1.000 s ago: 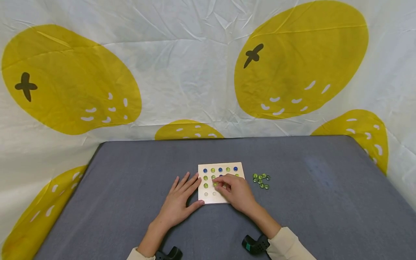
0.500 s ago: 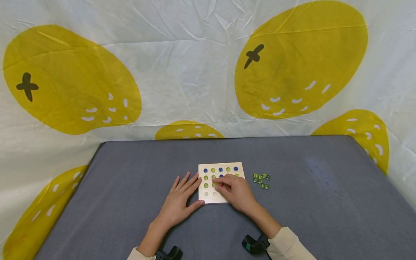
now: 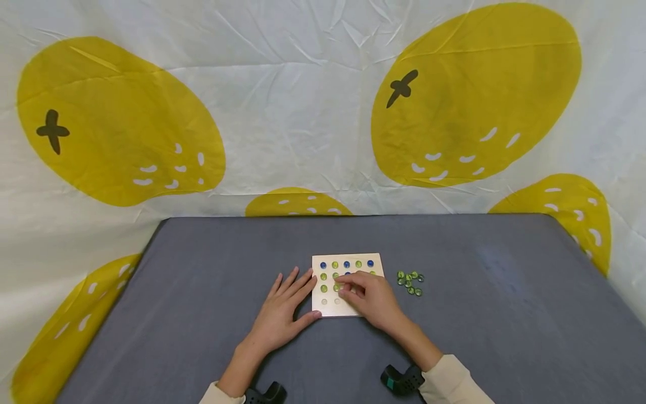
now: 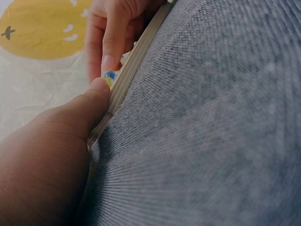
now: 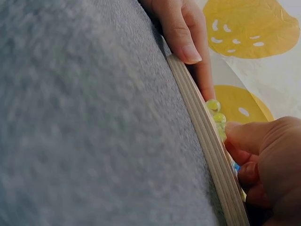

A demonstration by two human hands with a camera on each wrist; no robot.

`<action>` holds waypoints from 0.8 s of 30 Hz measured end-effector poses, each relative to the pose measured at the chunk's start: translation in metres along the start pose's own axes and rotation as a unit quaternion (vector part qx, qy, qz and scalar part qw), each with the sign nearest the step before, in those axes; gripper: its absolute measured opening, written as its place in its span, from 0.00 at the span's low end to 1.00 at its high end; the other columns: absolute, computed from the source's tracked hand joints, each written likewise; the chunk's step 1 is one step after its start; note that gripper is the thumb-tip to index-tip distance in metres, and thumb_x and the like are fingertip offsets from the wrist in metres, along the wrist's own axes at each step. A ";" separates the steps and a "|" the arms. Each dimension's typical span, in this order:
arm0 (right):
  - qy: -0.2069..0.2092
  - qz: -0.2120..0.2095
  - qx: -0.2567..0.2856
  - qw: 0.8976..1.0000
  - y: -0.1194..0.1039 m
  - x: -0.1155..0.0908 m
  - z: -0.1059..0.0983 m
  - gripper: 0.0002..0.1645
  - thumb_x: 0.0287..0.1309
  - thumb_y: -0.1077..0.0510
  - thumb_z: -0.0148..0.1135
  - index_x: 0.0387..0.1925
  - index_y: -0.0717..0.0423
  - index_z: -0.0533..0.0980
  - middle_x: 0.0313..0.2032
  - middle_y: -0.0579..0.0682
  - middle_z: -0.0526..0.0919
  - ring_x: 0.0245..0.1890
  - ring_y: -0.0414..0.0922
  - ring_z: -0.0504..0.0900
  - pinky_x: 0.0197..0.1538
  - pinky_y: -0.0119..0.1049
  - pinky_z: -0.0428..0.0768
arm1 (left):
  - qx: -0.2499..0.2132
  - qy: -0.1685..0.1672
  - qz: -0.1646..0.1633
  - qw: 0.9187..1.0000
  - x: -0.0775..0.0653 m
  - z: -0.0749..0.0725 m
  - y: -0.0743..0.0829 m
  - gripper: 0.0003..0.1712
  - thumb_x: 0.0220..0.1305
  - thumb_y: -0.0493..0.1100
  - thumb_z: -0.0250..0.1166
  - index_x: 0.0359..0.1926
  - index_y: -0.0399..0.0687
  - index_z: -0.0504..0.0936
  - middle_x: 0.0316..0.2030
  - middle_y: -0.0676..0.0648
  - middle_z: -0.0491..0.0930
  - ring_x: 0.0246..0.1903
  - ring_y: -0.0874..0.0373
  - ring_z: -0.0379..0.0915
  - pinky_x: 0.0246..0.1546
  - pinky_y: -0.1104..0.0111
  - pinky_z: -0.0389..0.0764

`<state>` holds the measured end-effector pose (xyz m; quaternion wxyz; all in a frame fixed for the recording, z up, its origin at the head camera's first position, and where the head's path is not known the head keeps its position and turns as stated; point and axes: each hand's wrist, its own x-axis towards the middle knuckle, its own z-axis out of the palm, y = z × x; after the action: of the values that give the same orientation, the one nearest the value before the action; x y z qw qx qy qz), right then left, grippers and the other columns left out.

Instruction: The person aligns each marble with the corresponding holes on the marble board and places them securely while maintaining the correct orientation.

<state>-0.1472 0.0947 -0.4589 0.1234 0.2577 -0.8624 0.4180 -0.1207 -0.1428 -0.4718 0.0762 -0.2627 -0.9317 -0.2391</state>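
A pale wooden board [image 3: 353, 308] lies on the table, with blue and green glass marbles in rows of hollows. Its front row shows bare hollows at the left. My left hand [image 3: 277, 317] lies flat with fingers spread, fingertips and thumb at the board's left edge. Over the board, my right hand [image 3: 375, 300] bends its thumb and index finger around a green marble [image 3: 336, 288] in the third row. In the right wrist view, the right thumb meets a green marble [image 5: 221, 131] behind the board's edge. The right hand hides the board's right-hand part.
Several loose green marbles [image 3: 411, 279] lie right of the board on the grey cloth-covered table [image 3: 202, 269]. A white curtain [image 3: 292, 123] with yellow fruit prints hangs behind it. Black wrist devices [image 3: 402, 380] sit by the sleeves.
The head view has shifted slightly, so everything appears a little further right. The right thumb has eased back slightly from the third-row marble. The left hand stays at the board's edge.
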 end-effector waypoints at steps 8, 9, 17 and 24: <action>-0.044 0.042 0.043 0.997 0.001 -0.001 -0.007 0.11 0.55 0.61 0.69 0.42 0.52 0.85 0.27 0.35 0.78 0.18 0.33 0.68 0.23 0.29 0.70 | -0.001 -0.002 0.000 1.000 -0.001 0.001 0.001 0.41 0.64 0.65 0.57 0.72 0.55 0.61 0.71 0.52 0.57 0.71 0.48 0.46 0.69 0.47 0.44; -0.047 0.045 0.049 0.997 0.001 -0.001 -0.008 0.11 0.55 0.60 0.69 0.42 0.52 0.85 0.27 0.36 0.79 0.19 0.33 0.69 0.23 0.29 0.70 | 0.000 -0.002 0.000 1.000 -0.001 0.002 0.001 0.41 0.64 0.65 0.57 0.72 0.55 0.61 0.71 0.52 0.57 0.71 0.48 0.46 0.69 0.47 0.44; -0.051 0.041 0.070 0.995 -0.002 -0.004 -0.017 0.10 0.57 0.59 0.68 0.42 0.53 0.84 0.27 0.38 0.80 0.21 0.35 0.73 0.24 0.29 0.73 | 0.004 0.000 0.001 1.000 -0.001 0.001 0.001 0.41 0.64 0.65 0.57 0.72 0.54 0.62 0.71 0.53 0.57 0.71 0.48 0.47 0.69 0.47 0.44; -0.030 0.076 0.055 0.995 -0.005 -0.010 -0.035 0.12 0.55 0.60 0.69 0.43 0.53 0.84 0.28 0.37 0.79 0.23 0.36 0.74 0.26 0.30 0.75 | 0.011 0.005 0.003 1.000 -0.001 0.001 0.001 0.41 0.64 0.66 0.56 0.72 0.54 0.62 0.71 0.53 0.57 0.71 0.48 0.47 0.69 0.47 0.44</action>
<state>-0.1360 0.1232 -0.4377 0.0509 0.2100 -0.8586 0.4649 -0.1198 -0.1417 -0.4727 0.0847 -0.2632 -0.9331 -0.2301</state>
